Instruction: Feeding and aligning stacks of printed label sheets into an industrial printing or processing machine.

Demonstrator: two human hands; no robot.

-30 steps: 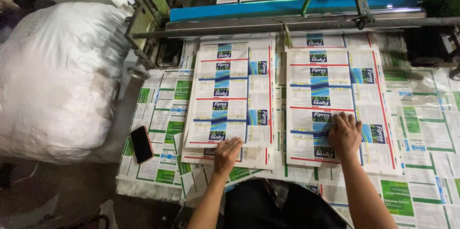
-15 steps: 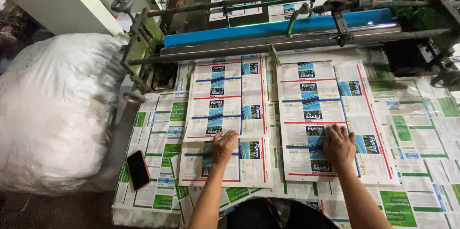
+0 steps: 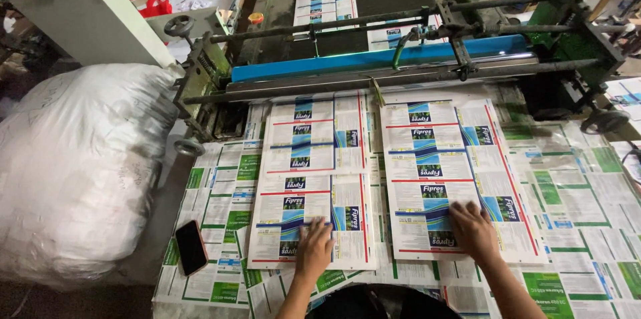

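Two stacks of printed white sheets with blue, green and red markings lie side by side on the table. My left hand [image 3: 314,247] rests flat, fingers spread, on the near end of the left stack [image 3: 312,172]. My right hand [image 3: 473,229] lies flat on the near end of the right stack [image 3: 447,159]. Neither hand grips anything. Both stacks reach back to the mouth of a machine with a blue bar [image 3: 374,62] and dark rollers.
A big white plastic sack [image 3: 80,165] fills the left side. A dark phone [image 3: 191,247] lies at the table's left near corner. Green-printed sheets [image 3: 574,199] cover the table around the stacks. More printed sheets [image 3: 327,2] lie on the machine's belt behind.
The view has tilted up, showing more of the machine. Both hands have slid slightly up the stacks, and the stacks now lie further out from the machine.
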